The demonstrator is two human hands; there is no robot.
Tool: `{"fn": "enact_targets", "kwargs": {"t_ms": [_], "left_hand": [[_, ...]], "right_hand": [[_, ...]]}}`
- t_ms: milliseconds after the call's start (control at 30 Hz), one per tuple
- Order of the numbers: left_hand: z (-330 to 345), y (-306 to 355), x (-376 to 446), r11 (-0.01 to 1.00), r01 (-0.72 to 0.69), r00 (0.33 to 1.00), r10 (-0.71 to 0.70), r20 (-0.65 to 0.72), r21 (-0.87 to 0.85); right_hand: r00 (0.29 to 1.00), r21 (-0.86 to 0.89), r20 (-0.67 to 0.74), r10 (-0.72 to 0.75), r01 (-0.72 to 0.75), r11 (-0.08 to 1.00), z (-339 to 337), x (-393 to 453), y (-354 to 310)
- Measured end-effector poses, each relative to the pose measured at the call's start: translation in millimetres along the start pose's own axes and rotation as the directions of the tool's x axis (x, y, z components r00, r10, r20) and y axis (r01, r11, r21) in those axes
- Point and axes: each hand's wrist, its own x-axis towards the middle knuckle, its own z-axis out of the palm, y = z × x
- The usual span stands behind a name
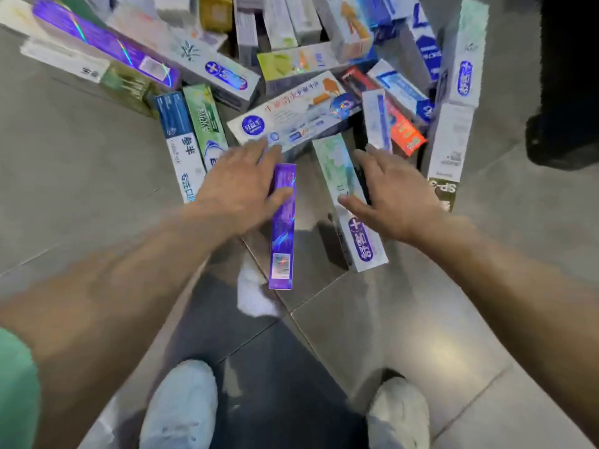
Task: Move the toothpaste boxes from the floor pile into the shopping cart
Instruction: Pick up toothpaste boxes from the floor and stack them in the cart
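Two hands are reaching down over a big pile of toothpaste boxes on the floor. There are far more than twenty boxes, too many and too jumbled to count well. The left hand is lying on a purple box, with its fingers straight and its thumb touching the box's side. The right hand is hovering just beside a pale green and white box, with its fingers spread wide and holding nothing. These two boxes are sitting at the near edge of the pile, closest to the person. The boxes are long, thin cardboard shapes with flat sides, and some are shining with rainbow foil. The floor is made of smooth grey tiles that are looking glossy. There is open floor to the left of the pile and in front of it. Two white shoes are standing at the bottom. The hands are blurry.
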Motion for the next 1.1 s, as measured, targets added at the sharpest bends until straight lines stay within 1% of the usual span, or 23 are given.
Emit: {"fn": "enact_targets", "kwargs": {"t_ms": [67,133,200,233,333,367,400,467,533,600,667,733,800,900,1000,1100], "left_hand": [[-5,-18,22,0.993,-0.066,0.997,0.068,-0.026,0.099],[-18,-30,40,0.985,-0.092,0.992,0.103,-0.068,0.148],[-33,-33,48,0.978,-0.12,0.985,0.138,-0.101,0.173],[-39,-33,50,0.971,-0.139,0.981,0.162,-0.105,0.193],[-60,-32,53,0.95,-0.188,0.973,0.214,-0.082,0.249],[-68,-30,56,0.953,-0.185,0.973,0.212,-0.092,0.241],[-77,-28,59,0.961,-0.17,0.973,0.199,-0.12,0.22],[-89,-23,65,0.983,-0.129,0.973,0.152,-0.174,0.133],[-89,-21,65,0.995,-0.091,0.978,0.096,-0.184,0.04],[-80,-23,62,0.998,-0.064,0.983,0.064,-0.172,0.004],[-72,-28,59,0.998,-0.062,0.989,0.065,-0.134,0.027],[-69,-31,56,0.996,-0.056,0.991,0.064,-0.12,0.073],[-74,-32,55,0.996,-0.048,0.99,0.056,-0.126,0.069],[-76,-27,52,0.998,-0.035,0.99,0.04,-0.134,0.044],[-66,-22,46,0.998,-0.042,0.993,0.048,-0.111,0.049],[-54,-21,40,0.995,-0.062,0.991,0.071,-0.116,0.079]], "right_hand": [[0.997,-0.039,-0.033,-0.063,0.061,0.997,-4,22,3],[0.994,-0.032,-0.083,-0.066,0.063,0.997,-13,39,6],[0.992,0.017,-0.115,-0.045,0.047,0.999,-21,46,7],[0.994,0.038,-0.1,-0.033,0.037,0.999,-24,47,6],[0.998,0.063,0.056,0.001,-0.004,0.998,-45,58,7],[0.999,0.107,0.053,0.014,-0.02,0.994,-54,64,8],[0.999,0.16,0.021,0.028,-0.031,0.987,-62,68,9],[0.999,0.241,-0.023,0.047,-0.04,0.97,-69,72,8],[0.997,0.254,0.032,0.067,-0.072,0.964,-57,69,1],[0.987,0.235,0.134,0.093,-0.123,0.964,-33,61,-7],[0.976,0.254,0.181,0.125,-0.169,0.952,-10,51,-15],[0.97,0.299,0.17,0.176,-0.221,0.928,11,41,-19],[0.951,0.331,0.206,0.231,-0.29,0.898,25,34,-19],[0.91,0.332,0.287,0.298,-0.386,0.861,36,25,-20],[0.912,0.36,0.273,0.307,-0.393,0.846,40,21,-25],[0.932,0.412,0.25,0.261,-0.346,0.843,35,20,-29]]}}
